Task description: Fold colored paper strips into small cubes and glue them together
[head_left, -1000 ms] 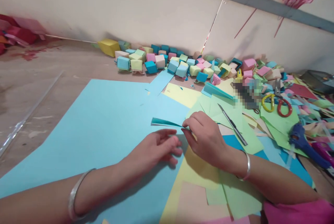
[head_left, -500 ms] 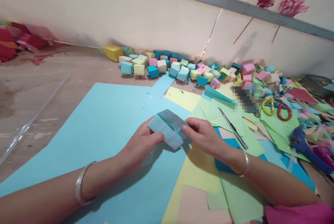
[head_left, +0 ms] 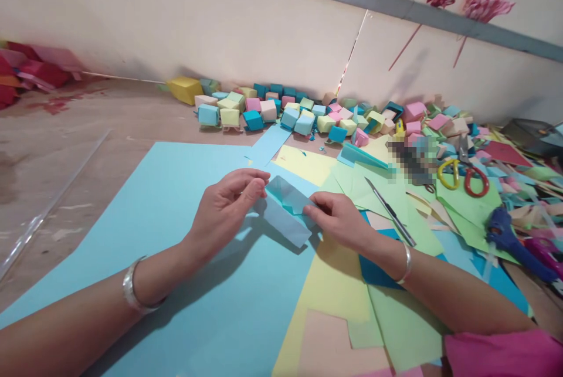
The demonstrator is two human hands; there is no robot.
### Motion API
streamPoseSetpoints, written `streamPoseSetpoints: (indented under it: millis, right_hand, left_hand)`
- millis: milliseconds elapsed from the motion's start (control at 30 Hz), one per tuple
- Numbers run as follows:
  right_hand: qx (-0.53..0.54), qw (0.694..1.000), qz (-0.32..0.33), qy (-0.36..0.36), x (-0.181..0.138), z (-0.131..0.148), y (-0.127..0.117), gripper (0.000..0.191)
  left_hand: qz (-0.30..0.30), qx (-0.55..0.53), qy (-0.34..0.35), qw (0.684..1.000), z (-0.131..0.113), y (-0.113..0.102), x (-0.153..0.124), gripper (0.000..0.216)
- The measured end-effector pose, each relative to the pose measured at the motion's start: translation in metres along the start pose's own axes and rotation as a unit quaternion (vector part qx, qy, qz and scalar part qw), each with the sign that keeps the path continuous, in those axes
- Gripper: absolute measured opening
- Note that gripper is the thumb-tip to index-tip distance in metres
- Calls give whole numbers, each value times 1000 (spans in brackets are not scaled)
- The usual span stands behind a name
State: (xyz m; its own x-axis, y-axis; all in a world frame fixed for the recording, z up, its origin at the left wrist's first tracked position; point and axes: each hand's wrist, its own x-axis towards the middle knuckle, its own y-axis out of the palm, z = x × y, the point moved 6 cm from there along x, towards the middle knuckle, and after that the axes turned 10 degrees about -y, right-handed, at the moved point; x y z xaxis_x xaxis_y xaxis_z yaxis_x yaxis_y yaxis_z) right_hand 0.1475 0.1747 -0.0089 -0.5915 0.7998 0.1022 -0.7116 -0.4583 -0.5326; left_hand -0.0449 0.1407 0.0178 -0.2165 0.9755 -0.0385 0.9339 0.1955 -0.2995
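Note:
A small folded piece of light blue paper [head_left: 288,210] is held a little above the big light blue sheet [head_left: 176,236]. My left hand [head_left: 229,207] pinches its left end with thumb and forefinger. My right hand [head_left: 341,221] grips its right end, fingers curled. A silver bangle sits on each wrist.
Several coloured paper cubes [head_left: 272,110] lie in a row along the wall. To the right are a craft knife [head_left: 389,211], yellow-and-red scissors [head_left: 461,175], a blue glue gun [head_left: 514,242], green and yellow sheets [head_left: 334,289] and scraps. A clear ruler [head_left: 48,204] lies at the left.
The flat blue piece held by my right hand alone has been taken up by both hands and opened into a wider folded shape; my left hand has risen to pinch its left end.

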Motion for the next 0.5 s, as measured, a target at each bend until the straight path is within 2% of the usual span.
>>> streamPoseSetpoints:
  millis: [67,133,233,333,500]
  right_hand:
    - [-25,999,-4,-20,0,1,0,34]
    - [-47,998,-13,-44,0,3,0,32]
    - [-79,993,-29,-87,-1,7,-1,26]
    - [-105,986,-47,-121,-2,10,-3,18]
    - [-110,980,-95,-136,-2,10,-9,10]
  left_hand:
    - [14,57,18,998,-2,3,0,42]
    - [24,86,-1,996,2,6,1,42]
    - [20,73,-35,997,8,7,2,30]
    - [22,43,-29,998,8,8,1,22]
    - [27,63,-10,998,5,8,0,29]
